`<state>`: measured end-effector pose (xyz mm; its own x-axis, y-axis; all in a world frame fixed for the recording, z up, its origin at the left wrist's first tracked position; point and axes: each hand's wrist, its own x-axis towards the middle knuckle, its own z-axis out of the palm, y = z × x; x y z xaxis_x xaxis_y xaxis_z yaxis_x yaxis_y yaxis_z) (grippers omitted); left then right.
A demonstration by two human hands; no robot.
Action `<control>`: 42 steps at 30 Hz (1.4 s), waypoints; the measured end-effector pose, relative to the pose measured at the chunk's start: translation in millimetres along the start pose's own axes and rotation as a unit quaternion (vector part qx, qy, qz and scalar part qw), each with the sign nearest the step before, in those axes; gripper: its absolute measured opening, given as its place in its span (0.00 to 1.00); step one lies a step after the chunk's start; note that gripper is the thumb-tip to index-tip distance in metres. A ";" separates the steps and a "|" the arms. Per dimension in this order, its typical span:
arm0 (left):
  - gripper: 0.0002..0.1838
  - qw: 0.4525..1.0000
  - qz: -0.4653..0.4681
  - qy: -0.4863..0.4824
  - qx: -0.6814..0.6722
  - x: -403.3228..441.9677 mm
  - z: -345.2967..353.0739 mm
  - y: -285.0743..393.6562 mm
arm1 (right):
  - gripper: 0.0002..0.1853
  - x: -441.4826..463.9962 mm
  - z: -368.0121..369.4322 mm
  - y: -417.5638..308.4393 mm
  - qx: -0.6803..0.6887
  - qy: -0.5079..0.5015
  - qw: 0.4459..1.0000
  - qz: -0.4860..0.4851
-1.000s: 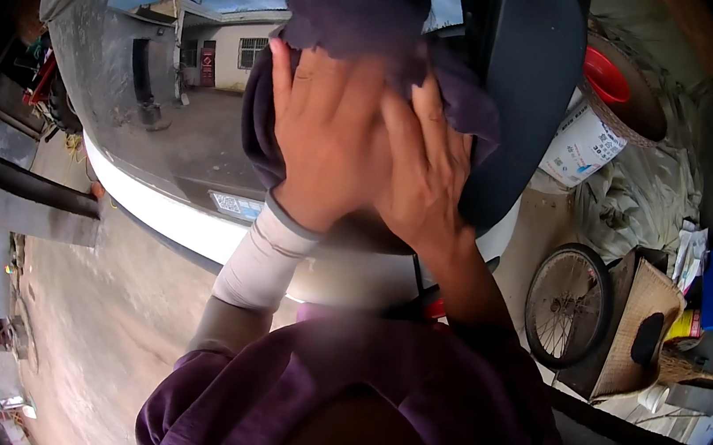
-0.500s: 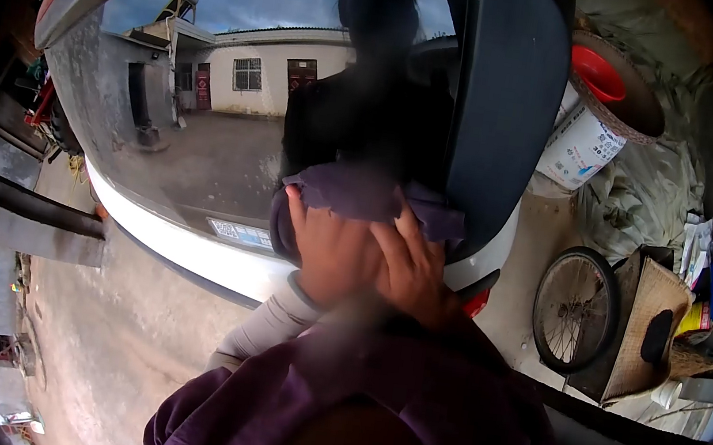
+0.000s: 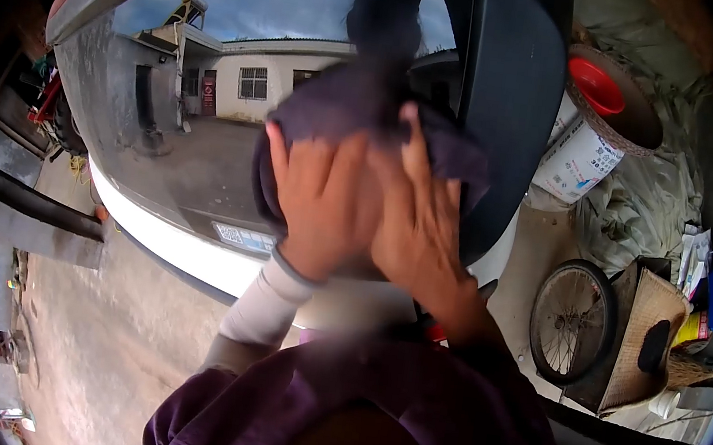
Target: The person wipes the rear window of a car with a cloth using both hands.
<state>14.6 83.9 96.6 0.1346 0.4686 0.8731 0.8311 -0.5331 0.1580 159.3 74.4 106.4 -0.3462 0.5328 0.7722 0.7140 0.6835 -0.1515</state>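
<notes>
A dark purple cloth [image 3: 327,99] is spread against the dark, reflective glass [image 3: 204,159] of a white vehicle. My left hand [image 3: 319,205], below a light grey sleeve, holds the cloth from its left side, thumb and fingers laid over it. Beside it, my right hand [image 3: 423,226] presses on the right part of the cloth, its fingers long and slightly apart. The cloth's edges bunch up past my fingertips. A blurry smudge on the view partly veils the area between both hands. Left of my left wrist, a small white label [image 3: 243,237] sits low on the glass.
A black panel [image 3: 510,108] edges the glass on the right. Beyond it stand a white bucket [image 3: 579,161] under a round basket with a red bowl [image 3: 596,86], a spoked wheel [image 3: 574,320] and a woven basket [image 3: 647,338]. Concrete ground [image 3: 112,326] spreads to the lower left.
Both hands have moved up the glass with the cloth, and the forearms reach farther out. The cloth now covers a higher part of the reflection.
</notes>
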 end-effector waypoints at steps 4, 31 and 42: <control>0.26 1.000 -0.010 -0.002 0.017 -55.2 10.2 12.1 | 0.24 -46.8 8.1 -8.1 -0.003 -0.063 0.998 0.030; 0.28 1.000 -0.001 0.021 0.021 -10.7 -1.9 -2.7 | 0.29 -22.5 5.7 9.7 0.093 0.075 0.993 0.017; 0.29 0.998 0.048 -0.040 0.025 21.9 -1.5 2.5 | 0.26 39.3 -4.6 13.3 0.074 0.135 0.988 -0.014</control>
<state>18.8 91.7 116.8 0.2559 0.4718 0.8438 0.8378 -0.5436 0.0499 158.0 102.1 137.6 -0.1766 0.3737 0.9106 0.6029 0.7723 -0.2000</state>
